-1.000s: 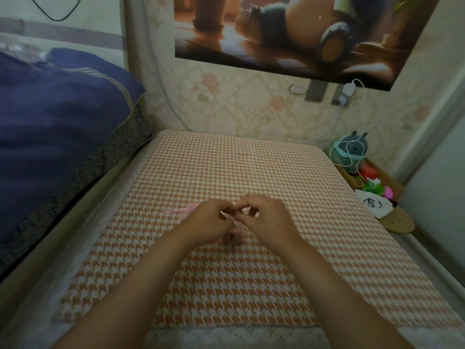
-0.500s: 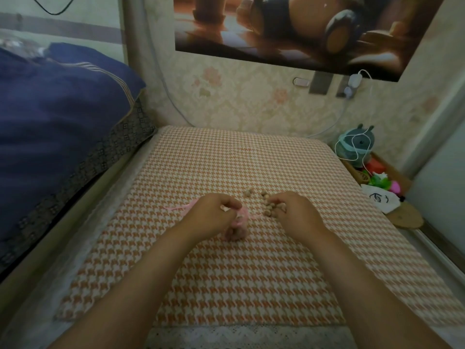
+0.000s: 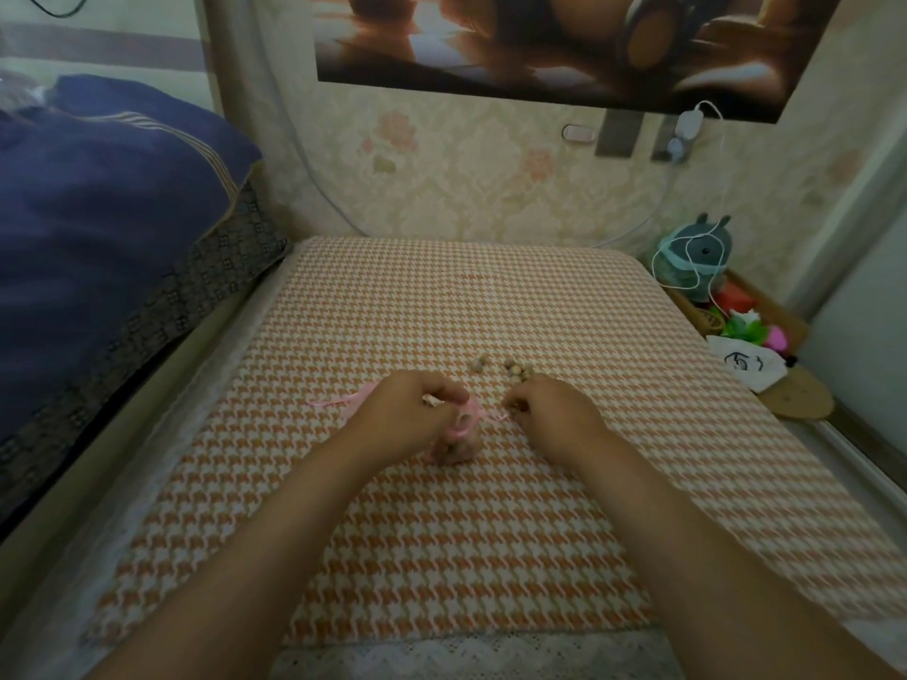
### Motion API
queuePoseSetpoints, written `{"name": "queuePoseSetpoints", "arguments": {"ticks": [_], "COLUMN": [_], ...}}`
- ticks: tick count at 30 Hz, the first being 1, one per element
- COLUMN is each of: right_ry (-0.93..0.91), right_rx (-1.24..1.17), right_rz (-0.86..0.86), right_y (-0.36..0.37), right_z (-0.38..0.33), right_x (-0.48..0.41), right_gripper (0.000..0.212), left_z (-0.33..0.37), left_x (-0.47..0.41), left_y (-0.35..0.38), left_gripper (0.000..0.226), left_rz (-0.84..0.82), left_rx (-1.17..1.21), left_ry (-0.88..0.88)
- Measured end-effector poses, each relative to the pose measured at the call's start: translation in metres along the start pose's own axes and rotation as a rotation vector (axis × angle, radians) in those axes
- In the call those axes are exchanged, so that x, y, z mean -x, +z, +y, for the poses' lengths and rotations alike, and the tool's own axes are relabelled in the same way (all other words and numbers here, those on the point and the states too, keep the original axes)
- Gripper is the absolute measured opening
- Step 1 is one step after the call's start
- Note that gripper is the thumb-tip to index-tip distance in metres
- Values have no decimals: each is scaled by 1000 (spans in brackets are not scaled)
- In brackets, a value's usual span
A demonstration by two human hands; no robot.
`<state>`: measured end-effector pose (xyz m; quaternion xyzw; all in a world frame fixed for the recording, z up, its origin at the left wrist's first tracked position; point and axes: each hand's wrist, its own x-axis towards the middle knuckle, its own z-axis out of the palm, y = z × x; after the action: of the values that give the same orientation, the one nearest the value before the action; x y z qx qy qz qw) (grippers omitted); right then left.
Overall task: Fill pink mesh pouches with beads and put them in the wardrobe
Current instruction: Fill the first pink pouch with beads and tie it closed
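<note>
A pink mesh pouch (image 3: 459, 434), partly filled with beads, sits on the orange houndstooth cloth (image 3: 441, 557). My left hand (image 3: 407, 414) pinches its rim and holds its mouth up. A second pink pouch or ribbon (image 3: 338, 401) lies flat just left of that hand. Several tan beads (image 3: 515, 371) lie loose on the cloth behind my hands. My right hand (image 3: 549, 414) rests curled beside them, fingertips closed on small beads; how many it holds is hidden.
A blue quilt (image 3: 98, 213) is piled on the bed at the left. At the right edge a basket (image 3: 746, 311) holds toys, a white cable and a white drawstring bag (image 3: 741, 365). A wall with a poster stands behind.
My right hand has left the pouch mouth and moved right to the loose beads, uncovering them. My left hand keeps hold of the pouch. The camera tilted down slightly.
</note>
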<state>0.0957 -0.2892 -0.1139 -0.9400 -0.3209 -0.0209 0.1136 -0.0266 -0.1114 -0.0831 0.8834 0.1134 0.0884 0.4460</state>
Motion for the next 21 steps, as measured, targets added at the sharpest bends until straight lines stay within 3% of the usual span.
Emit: {"name": "queuePoseSetpoints", "arguments": {"ticks": [5,10,15,21], "right_ry": [10,-111,-241,-228], "right_rx": [-203,-423,-330,-186], "right_rz": [128,217,203,163], "right_y": [-23,-48,-46,-42], "right_z": [-13,-45,-60,-60], "right_x": [5,22,34,30], "right_gripper": [20,18,12,22], "left_z": [2,0,1,-1], "left_x": [1,3,6,6], "left_y": [0,-2,-5,-6], "left_gripper": [19,20,19,23], "left_rz": [-8,-7,-13,-39], "left_rx": [40,39,26,28], "left_ry": [8,49,96,91]}}
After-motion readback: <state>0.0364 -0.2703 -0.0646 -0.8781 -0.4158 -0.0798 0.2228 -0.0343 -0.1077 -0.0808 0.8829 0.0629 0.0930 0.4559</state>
